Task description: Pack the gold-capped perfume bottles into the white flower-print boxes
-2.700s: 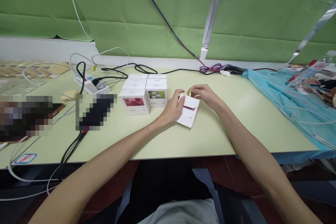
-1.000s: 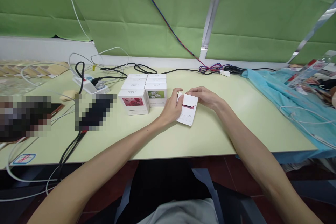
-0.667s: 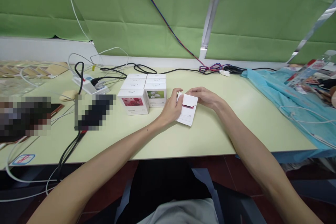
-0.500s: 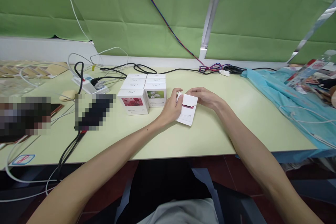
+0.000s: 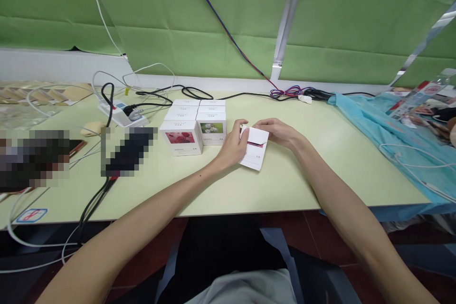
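A white carton [image 5: 253, 154] with a dark red picture strip near its top is held above the pale table. My left hand [image 5: 234, 144] grips its left side, thumb across the front. At the carton's upper right edge, my right hand [image 5: 276, 130] has its fingers curled against the back, partly hidden by the carton. To the left stand several white boxes in two rows, close together. The nearest box [image 5: 183, 143] shows red flowers; beside it, another box [image 5: 213, 130] shows white flowers on green.
A power strip [image 5: 123, 115] with tangled cables lies at the back left. Blurred-out dark devices [image 5: 131, 152] rest on the left. Blue plastic sheeting [image 5: 388, 128] covers the right end, with a bottle [image 5: 420, 92] on it. Green cloth [image 5: 221, 19] hangs behind.
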A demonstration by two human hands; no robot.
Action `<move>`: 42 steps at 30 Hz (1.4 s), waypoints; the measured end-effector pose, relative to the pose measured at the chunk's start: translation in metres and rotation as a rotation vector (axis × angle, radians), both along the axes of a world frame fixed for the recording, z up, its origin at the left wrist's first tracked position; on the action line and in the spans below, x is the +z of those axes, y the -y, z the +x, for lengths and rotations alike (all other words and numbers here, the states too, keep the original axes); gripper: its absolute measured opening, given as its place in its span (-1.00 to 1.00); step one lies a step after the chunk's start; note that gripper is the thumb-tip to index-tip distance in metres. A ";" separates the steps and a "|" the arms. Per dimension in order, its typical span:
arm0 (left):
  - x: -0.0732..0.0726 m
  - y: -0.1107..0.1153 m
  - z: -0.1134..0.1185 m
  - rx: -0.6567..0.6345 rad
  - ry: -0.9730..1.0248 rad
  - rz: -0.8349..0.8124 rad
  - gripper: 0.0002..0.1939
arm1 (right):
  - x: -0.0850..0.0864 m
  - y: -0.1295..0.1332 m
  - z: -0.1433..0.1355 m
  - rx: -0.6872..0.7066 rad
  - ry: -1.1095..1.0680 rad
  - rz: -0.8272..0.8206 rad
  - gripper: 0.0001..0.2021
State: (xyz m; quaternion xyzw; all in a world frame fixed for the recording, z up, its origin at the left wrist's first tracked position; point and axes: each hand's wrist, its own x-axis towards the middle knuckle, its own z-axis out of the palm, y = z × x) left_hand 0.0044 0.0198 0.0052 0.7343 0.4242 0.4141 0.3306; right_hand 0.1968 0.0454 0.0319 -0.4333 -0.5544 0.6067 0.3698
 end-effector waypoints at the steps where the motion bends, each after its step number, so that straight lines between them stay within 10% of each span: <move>1: 0.000 0.000 0.000 -0.001 -0.001 0.000 -0.66 | 0.000 0.000 0.000 0.000 0.002 0.003 -0.70; 42: -0.002 0.002 -0.001 0.116 0.032 0.217 -0.64 | 0.001 0.001 0.002 0.020 0.035 0.212 -0.38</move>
